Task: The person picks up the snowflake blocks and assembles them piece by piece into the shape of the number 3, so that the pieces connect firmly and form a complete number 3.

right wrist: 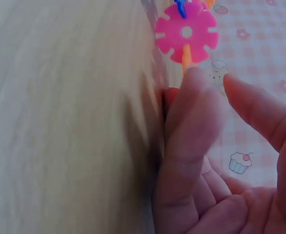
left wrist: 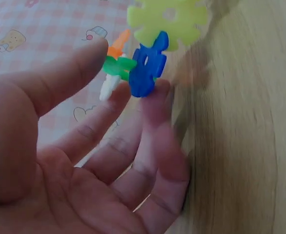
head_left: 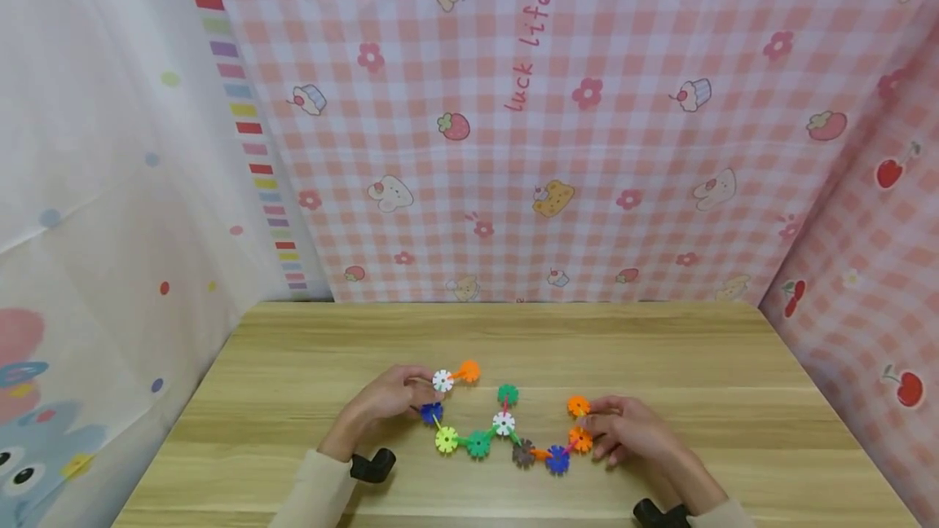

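A chain of slotted plastic discs lies on the wooden table (head_left: 660, 349), bent in a wavy line. At its left end my left hand (head_left: 399, 393) touches the blue disc (head_left: 431, 413) and the white disc (head_left: 443, 381); an orange disc (head_left: 469, 371) extends beyond. In the left wrist view the fingers lie against the blue disc (left wrist: 145, 73), thumb beside a green disc (left wrist: 118, 66). My right hand (head_left: 627, 430) rests at the other end, by the upper orange disc (head_left: 578, 406) and lower orange disc (head_left: 580, 440). Its thumb and fingers stand apart beneath a pink disc (right wrist: 186, 31).
Along the chain's middle are a yellow-green disc (head_left: 447, 440), a brown disc (head_left: 524, 453) and a second blue disc (head_left: 557, 459). One green disc (head_left: 508, 394) branches upward. Behind the table hangs a pink checked cloth (head_left: 557, 145), with a white dotted curtain (head_left: 110, 186) at left.
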The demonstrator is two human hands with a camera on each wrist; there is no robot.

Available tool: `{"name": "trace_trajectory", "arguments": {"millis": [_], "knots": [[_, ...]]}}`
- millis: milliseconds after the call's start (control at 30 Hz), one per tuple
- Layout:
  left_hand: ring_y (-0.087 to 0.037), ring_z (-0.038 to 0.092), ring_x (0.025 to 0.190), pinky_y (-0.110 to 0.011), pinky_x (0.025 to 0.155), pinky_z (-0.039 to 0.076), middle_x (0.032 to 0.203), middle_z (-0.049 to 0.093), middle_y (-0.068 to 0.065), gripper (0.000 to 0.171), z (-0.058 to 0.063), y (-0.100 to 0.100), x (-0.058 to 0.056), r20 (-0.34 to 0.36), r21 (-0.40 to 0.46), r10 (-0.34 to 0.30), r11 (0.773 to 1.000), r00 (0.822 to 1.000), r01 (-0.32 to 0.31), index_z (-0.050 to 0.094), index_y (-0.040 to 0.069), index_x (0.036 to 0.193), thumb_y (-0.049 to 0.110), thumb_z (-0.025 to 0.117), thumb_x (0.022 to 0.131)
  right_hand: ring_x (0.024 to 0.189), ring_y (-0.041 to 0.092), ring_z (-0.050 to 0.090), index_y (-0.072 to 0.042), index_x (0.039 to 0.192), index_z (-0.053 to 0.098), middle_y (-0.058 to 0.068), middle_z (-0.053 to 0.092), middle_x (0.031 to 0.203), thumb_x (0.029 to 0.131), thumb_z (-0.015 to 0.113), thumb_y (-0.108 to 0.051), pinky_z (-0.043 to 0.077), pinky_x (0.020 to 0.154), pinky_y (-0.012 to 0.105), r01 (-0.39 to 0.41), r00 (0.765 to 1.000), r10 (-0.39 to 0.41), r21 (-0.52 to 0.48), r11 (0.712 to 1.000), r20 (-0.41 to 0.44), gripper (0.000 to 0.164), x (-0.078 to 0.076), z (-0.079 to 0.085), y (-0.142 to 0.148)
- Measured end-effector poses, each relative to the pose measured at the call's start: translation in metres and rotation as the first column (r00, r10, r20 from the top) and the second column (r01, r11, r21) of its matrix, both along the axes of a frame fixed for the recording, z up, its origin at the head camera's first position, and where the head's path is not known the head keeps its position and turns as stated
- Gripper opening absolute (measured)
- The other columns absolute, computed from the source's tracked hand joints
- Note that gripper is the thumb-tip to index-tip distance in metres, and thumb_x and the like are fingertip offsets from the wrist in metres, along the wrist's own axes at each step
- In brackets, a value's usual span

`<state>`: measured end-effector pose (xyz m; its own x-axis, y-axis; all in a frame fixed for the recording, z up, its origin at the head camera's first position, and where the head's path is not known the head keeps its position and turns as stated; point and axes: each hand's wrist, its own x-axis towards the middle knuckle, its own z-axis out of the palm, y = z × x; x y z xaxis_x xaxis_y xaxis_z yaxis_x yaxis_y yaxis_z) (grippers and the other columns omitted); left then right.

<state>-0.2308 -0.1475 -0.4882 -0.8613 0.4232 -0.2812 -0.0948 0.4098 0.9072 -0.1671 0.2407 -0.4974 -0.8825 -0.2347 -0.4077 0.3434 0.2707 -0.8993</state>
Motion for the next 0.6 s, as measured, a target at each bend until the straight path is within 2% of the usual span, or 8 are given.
{"name": "trace_trajectory", "arguments": {"millis": [167, 300, 400, 533, 600], "knots": [[-0.016, 0.062, 0.087, -0.031, 0.07, 0.049, 0.102, 0.072, -0.005, 0.03, -0.0022, -0.0028, -0.0019, -0.023, -0.018, -0.017, 1.0, 1.0, 0.017, 0.066, 0.004, 0.112, 0.025, 0.072, 0.091, 0.057, 0.012, 0.062, 0.008, 0.125, 0.049, 0.005, 0.065, 0.08, 0.092, 0.071, -0.023, 0.05, 0.047, 0.022, 0.024, 1.0, -0.023, -0.038, 0.999, 0.014, 0.05, -0.0026, -0.0024, -0.0038], [-0.019, 0.062, 0.095, -0.034, 0.078, 0.049, 0.105, 0.071, -0.004, 0.031, -0.0032, -0.005, -0.0039, -0.055, -0.034, -0.018, 0.999, 0.998, 0.017, 0.068, 0.006, 0.111, 0.025, 0.074, 0.088, 0.056, 0.009, 0.058, 0.004, 0.113, 0.058, 0.002, 0.061, 0.08, 0.092, 0.068, -0.02, 0.047, 0.048, 0.019, 0.018, 1.0, -0.016, -0.086, 0.996, 0.027, 0.033, -0.0049, -0.0023, -0.0031], [-0.02, 0.058, 0.09, -0.034, 0.075, 0.048, 0.101, 0.067, -0.005, 0.029, -0.0012, -0.005, -0.0045, -0.08, -0.033, -0.01, 0.999, 0.997, 0.007, 0.069, 0.008, 0.108, 0.025, 0.076, 0.086, 0.056, 0.007, 0.056, 0.002, 0.107, 0.062, -0.001, 0.06, 0.079, 0.093, 0.067, -0.018, 0.046, 0.048, 0.018, 0.004, 0.999, 0.0, -0.119, 0.993, 0.037, 0.025, -0.0069, -0.0019, -0.0014], [-0.021, 0.053, 0.084, -0.032, 0.069, 0.046, 0.094, 0.061, -0.006, 0.03, 0.0014, -0.004, -0.0048, -0.11, -0.043, 0.017, 0.999, 0.994, -0.022, 0.07, 0.01, 0.107, 0.027, 0.079, 0.084, 0.056, 0.005, 0.055, 0.001, 0.109, 0.061, -0.002, 0.063, 0.079, 0.093, 0.067, -0.018, 0.045, 0.048, 0.018, 0.011, 0.999, -0.004, -0.149, 0.989, 0.049, 0.025, -0.0092, -0.0028, -0.001], [-0.022, 0.054, 0.087, -0.033, 0.071, 0.046, 0.097, 0.06, -0.006, 0.032, 0.002, -0.0034, -0.0053, -0.127, -0.051, 0.031, 0.998, 0.991, -0.038, 0.07, 0.01, 0.108, 0.028, 0.079, 0.083, 0.056, 0.005, 0.055, 0.001, 0.11, 0.06, -0.003, 0.064, 0.079, 0.093, 0.068, -0.017, 0.045, 0.048, 0.018, 0.013, 0.999, -0.005, -0.17, 0.985, 0.047, 0.026, -0.0102, -0.0038, -0.0011]]}}
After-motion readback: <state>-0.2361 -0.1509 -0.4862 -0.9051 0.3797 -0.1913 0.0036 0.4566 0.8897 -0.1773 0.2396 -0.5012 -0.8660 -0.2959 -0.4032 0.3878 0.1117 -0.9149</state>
